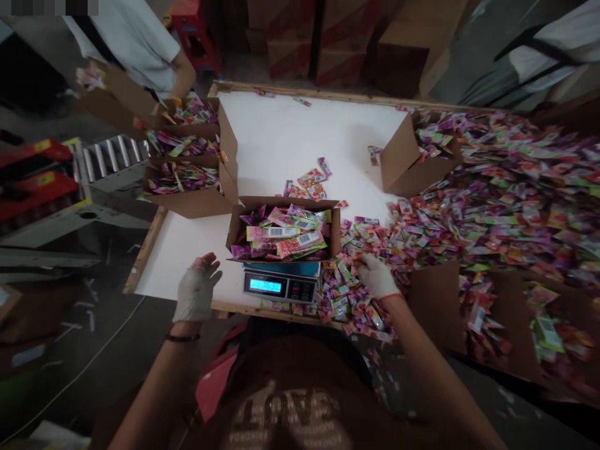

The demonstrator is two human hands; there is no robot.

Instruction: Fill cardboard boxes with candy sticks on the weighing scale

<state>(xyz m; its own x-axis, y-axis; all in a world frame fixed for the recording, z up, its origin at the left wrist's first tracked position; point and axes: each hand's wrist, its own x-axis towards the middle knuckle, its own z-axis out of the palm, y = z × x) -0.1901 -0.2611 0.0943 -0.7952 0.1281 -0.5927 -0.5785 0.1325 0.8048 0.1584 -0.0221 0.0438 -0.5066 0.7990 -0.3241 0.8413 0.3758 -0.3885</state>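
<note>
My left hand (197,289), in a white glove, hovers open over the white table (281,134) just left of the scale, fingers spread, holding nothing. A digital scale (281,284) with a lit blue display carries an open cardboard box (283,204) filled with colourful candy packets. My gloved right hand (376,275) rests palm down on the loose packets to the right of the scale, fingers curled into the pile (492,187); whether it grips any packets cannot be made out.
Three filled cardboard boxes (187,181) stand stacked at the table's left edge. Another open box (407,159) lies tipped near the pile. A person in a white shirt (135,37) stands at the far left. Brown cartons (342,37) line the back; a roller conveyor (110,156) sits left.
</note>
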